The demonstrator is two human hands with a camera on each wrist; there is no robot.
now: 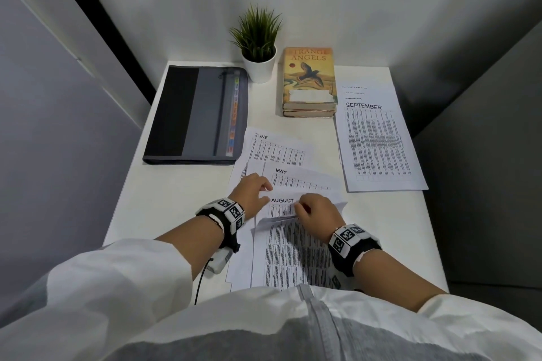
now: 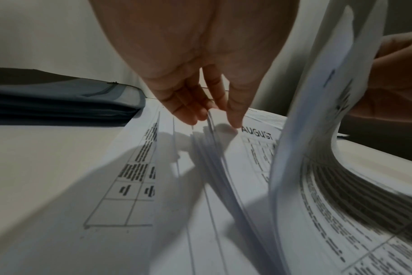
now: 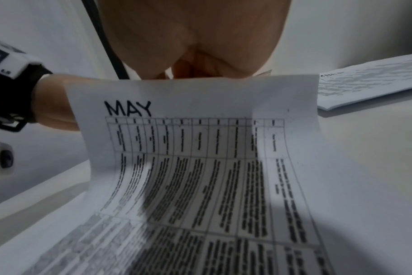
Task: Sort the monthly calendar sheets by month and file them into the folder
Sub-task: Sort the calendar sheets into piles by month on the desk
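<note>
A fanned pile of calendar sheets lies in front of me on the white desk (image 1: 176,199). JUNE (image 1: 272,146), MAY (image 1: 293,176) and AUGUST (image 1: 283,201) headings show. My right hand (image 1: 299,208) pinches the top edge of a sheet (image 1: 293,252) and curls it up off the pile; in the right wrist view this lifted sheet (image 3: 200,167) reads MAY. My left hand (image 1: 265,192) pinches the raised left edges of several sheets (image 2: 209,141) beside the AUGUST sheet (image 2: 256,133). The dark grey folder (image 1: 193,114) lies shut at the back left.
A second stack with SEPTEMBER (image 1: 378,141) on top lies at the right. A potted plant (image 1: 259,47) and a pile of books (image 1: 309,82) stand at the back by the wall. Walls enclose the desk on three sides.
</note>
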